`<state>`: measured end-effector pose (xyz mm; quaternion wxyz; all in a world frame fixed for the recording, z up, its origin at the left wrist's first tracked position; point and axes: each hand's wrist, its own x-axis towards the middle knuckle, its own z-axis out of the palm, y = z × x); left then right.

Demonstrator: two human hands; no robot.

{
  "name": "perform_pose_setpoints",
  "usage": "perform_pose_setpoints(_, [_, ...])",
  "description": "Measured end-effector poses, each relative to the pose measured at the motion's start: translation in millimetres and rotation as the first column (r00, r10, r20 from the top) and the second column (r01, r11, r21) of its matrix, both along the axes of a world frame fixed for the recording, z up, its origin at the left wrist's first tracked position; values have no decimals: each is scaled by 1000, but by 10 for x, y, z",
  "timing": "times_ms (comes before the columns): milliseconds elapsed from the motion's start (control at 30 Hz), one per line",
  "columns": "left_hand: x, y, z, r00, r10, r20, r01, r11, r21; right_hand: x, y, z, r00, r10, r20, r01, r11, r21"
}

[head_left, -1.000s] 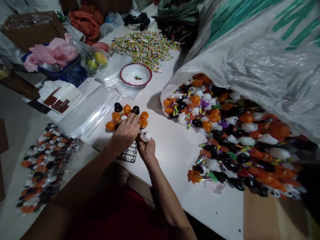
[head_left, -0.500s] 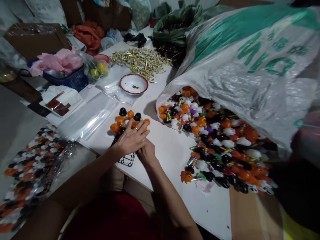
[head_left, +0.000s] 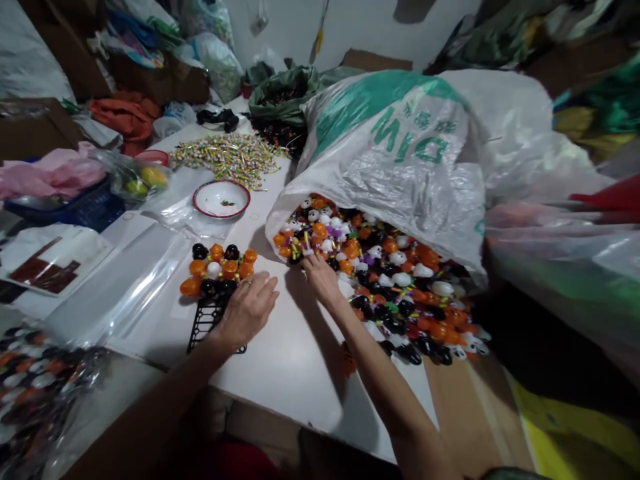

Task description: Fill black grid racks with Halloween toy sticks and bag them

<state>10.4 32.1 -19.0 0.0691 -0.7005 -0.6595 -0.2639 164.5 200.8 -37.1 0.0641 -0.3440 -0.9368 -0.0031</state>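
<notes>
Black plastic forms a flat grid near the front edge of a white table. At the grid's far end sits a cluster of round toy heads in orange, black and one white. They stand close together in rough rows, probably because the slots beneath them are evenly spaced, though the slots there are covered.

The left hand lies palm down over the grid's right side, its fingertips beside the nearest toy heads. It is loosely open, fingers nearly straight; nothing shows in it, though its underside is hidden. It may be there to keep the grid from sliding.

The right hand is stretched out to the right of the grid, its fingertips at loose toys spilling from a white and green sack. The fingers look slightly bent around a pale stick; whether they grip it cannot be told. The sack lies on its side with its mouth towards the grid, which seems to leave the toys within easy reach.

Left of the grid are clear plastic sleeves. Beyond it stand a red-rimmed bowl and, farther back, a heap of striped sticks.
</notes>
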Motion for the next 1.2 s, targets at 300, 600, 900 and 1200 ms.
perform_pose_setpoints(300, [313,525,-423,979,70,192,-4,946,-324,339,-49,0,852,-154,-500,21,965,-262])
perform_pose_setpoints(600, [459,511,-522,971,234,-44,-230,876,-424,-646,316,167,896,-437,-78,401,871,-284])
perform_pose_setpoints(900, [322,-37,-531,914,173,366,3,900,-435,414,-745,-115,592,-559,-581,81,758,-647])
perform_pose_setpoints(1200, [-771,-1185,-591,519,665,537,-548,741,-388,-431,-1598,-279,672,-450,-588,-265,595,-759])
